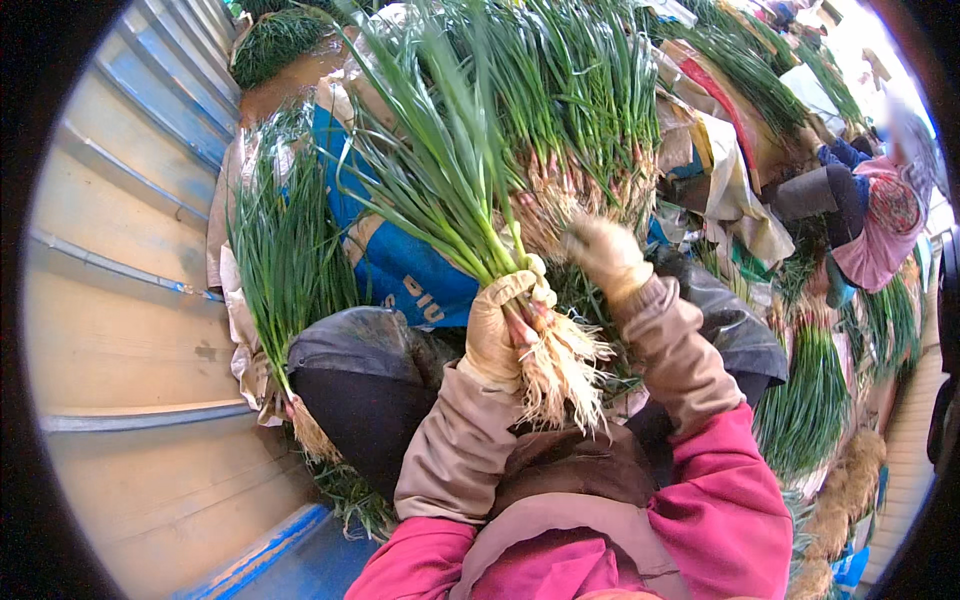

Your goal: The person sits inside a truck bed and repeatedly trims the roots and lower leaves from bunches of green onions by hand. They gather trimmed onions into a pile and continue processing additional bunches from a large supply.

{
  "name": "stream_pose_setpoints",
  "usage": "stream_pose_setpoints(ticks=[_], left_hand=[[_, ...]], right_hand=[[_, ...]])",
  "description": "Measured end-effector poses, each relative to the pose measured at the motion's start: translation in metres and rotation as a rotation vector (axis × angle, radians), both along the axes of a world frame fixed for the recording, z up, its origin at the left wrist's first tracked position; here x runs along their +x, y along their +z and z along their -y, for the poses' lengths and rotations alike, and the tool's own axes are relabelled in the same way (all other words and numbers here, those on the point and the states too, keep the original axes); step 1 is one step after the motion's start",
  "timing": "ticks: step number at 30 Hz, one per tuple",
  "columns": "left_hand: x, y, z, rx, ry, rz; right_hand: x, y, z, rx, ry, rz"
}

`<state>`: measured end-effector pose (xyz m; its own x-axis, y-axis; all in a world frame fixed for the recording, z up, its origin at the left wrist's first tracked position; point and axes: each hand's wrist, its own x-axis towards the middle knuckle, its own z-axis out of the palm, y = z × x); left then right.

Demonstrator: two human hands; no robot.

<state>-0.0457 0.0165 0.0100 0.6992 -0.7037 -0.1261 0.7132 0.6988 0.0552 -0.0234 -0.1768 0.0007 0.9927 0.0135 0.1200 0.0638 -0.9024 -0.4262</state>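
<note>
In a pale glove, my left hand (492, 335) is closed around a bunch of green onions (470, 235) above my lap. Its long green leaves point up and away, while the pale, stringy roots hang toward me. My right hand (608, 260), also gloved, is raised to the right of the bunch, apart from it. Motion blurs its fingers, so whether it holds anything cannot be made out. Just beyond it lies a large heap of green onions (590, 100), roots facing me.
More green onions (285, 250) lean at my left, beside a ribbed metal wall (140, 330). A blue printed sack (405, 270) lies beyond my left knee. Bundles (805, 405) lie at my right. Farther right, a person in pink (885, 220) sits among other heaps.
</note>
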Motion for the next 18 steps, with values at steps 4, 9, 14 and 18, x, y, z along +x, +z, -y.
stream_pose_setpoints(ticks=[4,9,14,18], left_hand=[[0.004,-0.020,0.008,0.151,0.197,0.033],[0.004,-0.021,0.011,0.222,0.184,-0.013],[0.005,-0.032,0.012,0.228,0.156,-0.029],[0.004,-0.029,0.013,0.207,0.152,-0.035]], right_hand=[[0.098,0.019,-0.026,-0.071,-0.248,0.090],[0.118,-0.020,-0.019,-0.117,-0.335,0.135],[0.144,-0.005,0.028,-0.156,-0.171,-0.073],[0.115,0.011,0.061,1.016,-0.264,0.026]])
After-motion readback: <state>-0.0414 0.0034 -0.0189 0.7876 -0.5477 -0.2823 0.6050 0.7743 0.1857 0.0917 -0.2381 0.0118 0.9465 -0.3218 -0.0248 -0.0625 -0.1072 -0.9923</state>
